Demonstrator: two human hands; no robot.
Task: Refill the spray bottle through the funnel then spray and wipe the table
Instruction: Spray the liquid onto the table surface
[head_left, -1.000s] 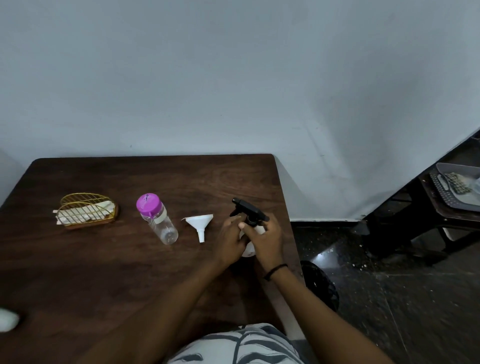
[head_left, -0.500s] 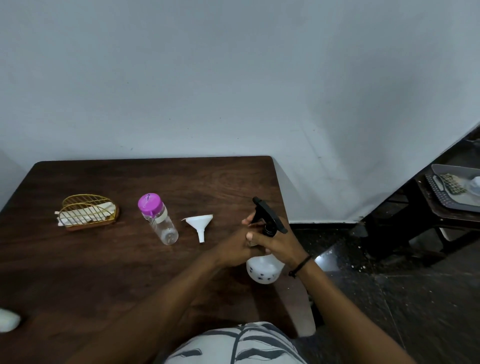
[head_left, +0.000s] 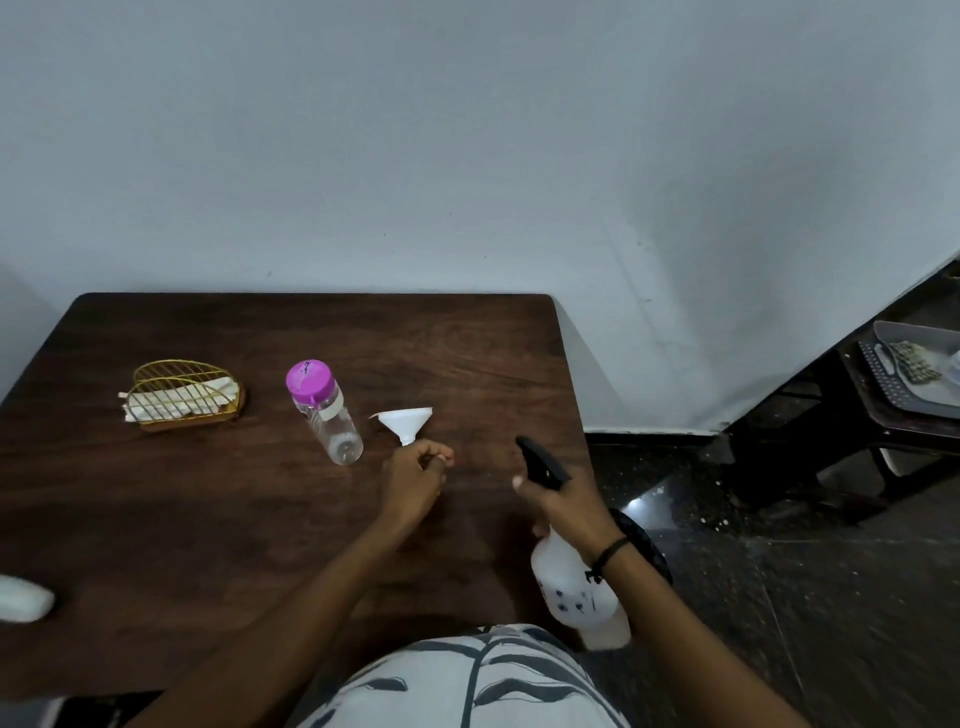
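Lifted clear now, the spray bottle (head_left: 574, 582) hangs off the table's (head_left: 208, 519) right edge, gripped at its neck by the right hand (head_left: 563, 501). Her left hand (head_left: 415, 475) has let go, fingers loosely curled, empty, just below the funnel (head_left: 404, 422).

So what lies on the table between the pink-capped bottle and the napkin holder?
Nothing: in the head view, bare dark wood separates the pink-capped bottle from the gold wire napkin holder.

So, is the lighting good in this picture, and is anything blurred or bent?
Head view: dim, even light; the dark table shows no glare, only the floor reflects; wide-angle lens bends the table's edges; the spray bottle looks slightly soft.
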